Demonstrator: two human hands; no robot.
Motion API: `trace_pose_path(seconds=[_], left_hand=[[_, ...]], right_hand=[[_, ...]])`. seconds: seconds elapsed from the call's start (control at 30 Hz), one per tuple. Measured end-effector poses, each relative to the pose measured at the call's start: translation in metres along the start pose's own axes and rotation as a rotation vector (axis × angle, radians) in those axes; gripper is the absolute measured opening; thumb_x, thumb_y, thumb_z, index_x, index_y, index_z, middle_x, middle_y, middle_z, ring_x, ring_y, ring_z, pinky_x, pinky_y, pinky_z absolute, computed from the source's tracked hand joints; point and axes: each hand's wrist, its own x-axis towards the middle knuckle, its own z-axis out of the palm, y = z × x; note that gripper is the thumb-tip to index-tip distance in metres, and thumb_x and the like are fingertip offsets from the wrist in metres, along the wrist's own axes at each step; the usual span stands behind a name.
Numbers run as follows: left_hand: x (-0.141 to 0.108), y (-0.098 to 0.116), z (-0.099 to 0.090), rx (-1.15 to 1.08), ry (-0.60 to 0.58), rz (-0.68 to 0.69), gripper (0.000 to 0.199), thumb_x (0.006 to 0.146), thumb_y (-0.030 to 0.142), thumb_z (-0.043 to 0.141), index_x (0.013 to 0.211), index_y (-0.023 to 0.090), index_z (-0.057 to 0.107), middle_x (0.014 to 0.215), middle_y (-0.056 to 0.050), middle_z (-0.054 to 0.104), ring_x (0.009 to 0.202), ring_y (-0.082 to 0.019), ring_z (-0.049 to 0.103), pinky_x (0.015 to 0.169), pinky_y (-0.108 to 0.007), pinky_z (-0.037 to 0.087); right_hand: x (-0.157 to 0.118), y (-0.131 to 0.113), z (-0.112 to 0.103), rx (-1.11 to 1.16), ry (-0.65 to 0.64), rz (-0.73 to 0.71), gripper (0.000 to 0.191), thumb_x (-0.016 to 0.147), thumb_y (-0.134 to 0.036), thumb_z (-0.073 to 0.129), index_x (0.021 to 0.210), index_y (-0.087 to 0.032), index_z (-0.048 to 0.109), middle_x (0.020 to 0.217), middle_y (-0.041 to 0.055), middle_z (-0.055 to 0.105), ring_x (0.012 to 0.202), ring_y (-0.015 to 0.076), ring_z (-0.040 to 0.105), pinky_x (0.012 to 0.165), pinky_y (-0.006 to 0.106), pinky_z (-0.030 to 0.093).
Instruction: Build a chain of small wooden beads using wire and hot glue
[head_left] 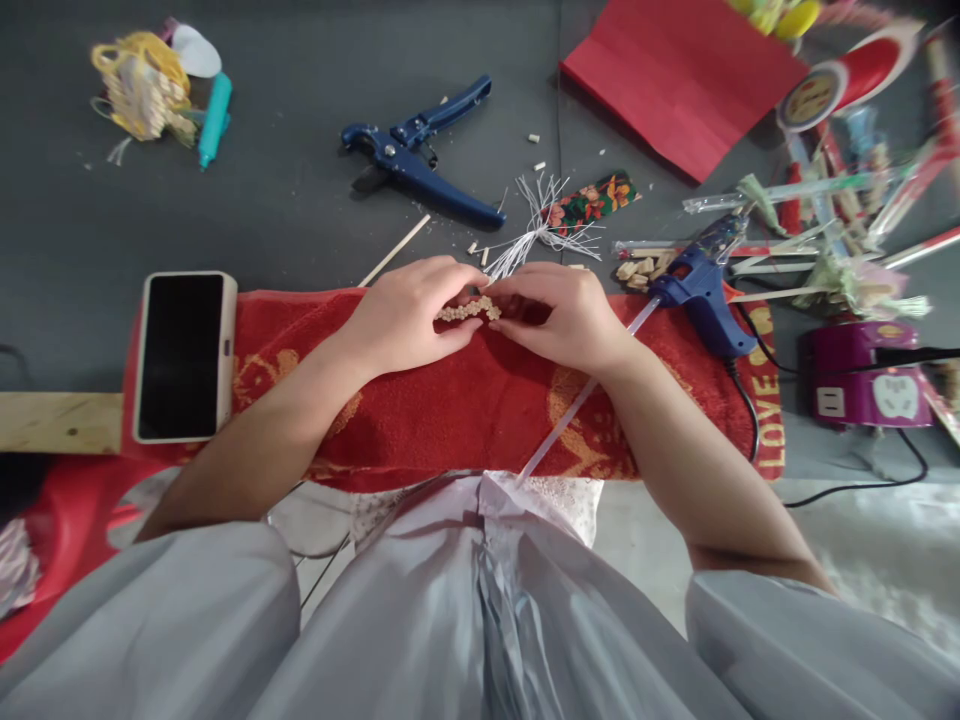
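Note:
Over the red towel point(480, 400), both hands meet at a short strip of pale bead-like pieces point(469, 312), its pieces set tightly side by side. My left hand point(409, 315) is closed around the strip's left part, thumb below and fingers above. The thumb and fingers of my right hand point(566, 308) pinch at its right end. Part of the strip is hidden inside my left fingers. Just beyond my fingertips lies a fanned bundle of thin white strings point(536, 235), next to a floral green strip point(592, 203).
Blue cutters point(424, 155) and a thin stick point(396, 250) lie beyond my hands. To the right are a blue glue gun point(709, 295), pale cut pieces point(641, 270) and a purple power socket point(862, 375). A phone point(186, 355) rests at left; red paper point(675, 75) lies at the back.

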Motion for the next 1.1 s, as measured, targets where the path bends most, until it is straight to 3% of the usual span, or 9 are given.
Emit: trace_pose_path(seconds=[0.2, 0.5, 0.83, 1.1], left_hand=[[0.005, -0.009, -0.008, -0.086, 0.053, -0.114, 0.031, 0.095, 0.026, 0.047, 0.104, 0.018, 0.075, 0.101, -0.007, 0.077, 0.091, -0.019, 0.07, 0.086, -0.033, 0.054], [0.008, -0.018, -0.014, -0.225, -0.051, -0.197, 0.028, 0.092, 0.029, 0.053, 0.098, 0.018, 0.077, 0.078, -0.003, 0.077, 0.066, -0.015, 0.066, 0.073, -0.03, 0.052], [0.01, -0.022, -0.023, -0.452, -0.224, -0.191, 0.033, 0.092, 0.04, 0.055, 0.102, 0.02, 0.079, 0.082, -0.003, 0.077, 0.074, -0.016, 0.069, 0.07, -0.028, 0.054], [0.009, -0.018, -0.026, -0.494, -0.242, -0.218, 0.037, 0.091, 0.05, 0.059, 0.077, 0.02, 0.075, 0.067, -0.001, 0.069, 0.07, -0.015, 0.068, 0.07, -0.028, 0.056]], right_hand=[[-0.002, -0.001, 0.001, 0.009, 0.017, 0.003, 0.019, 0.087, -0.024, 0.067, 0.101, -0.02, 0.077, 0.082, 0.0037, 0.07, 0.07, 0.015, 0.063, 0.064, 0.028, 0.05], [-0.002, 0.001, 0.001, 0.012, 0.007, 0.001, 0.02, 0.087, -0.027, 0.067, 0.104, -0.021, 0.076, 0.084, 0.0045, 0.073, 0.072, 0.0166, 0.064, 0.067, 0.03, 0.052], [-0.002, -0.003, -0.003, 0.082, -0.006, -0.019, 0.02, 0.088, -0.034, 0.07, 0.104, -0.022, 0.075, 0.089, 0.0055, 0.076, 0.077, 0.0179, 0.068, 0.073, 0.033, 0.056], [-0.002, -0.011, -0.005, 0.108, 0.027, -0.106, 0.02, 0.09, -0.031, 0.071, 0.106, -0.02, 0.076, 0.09, 0.0062, 0.077, 0.079, 0.0175, 0.07, 0.074, 0.033, 0.058]])
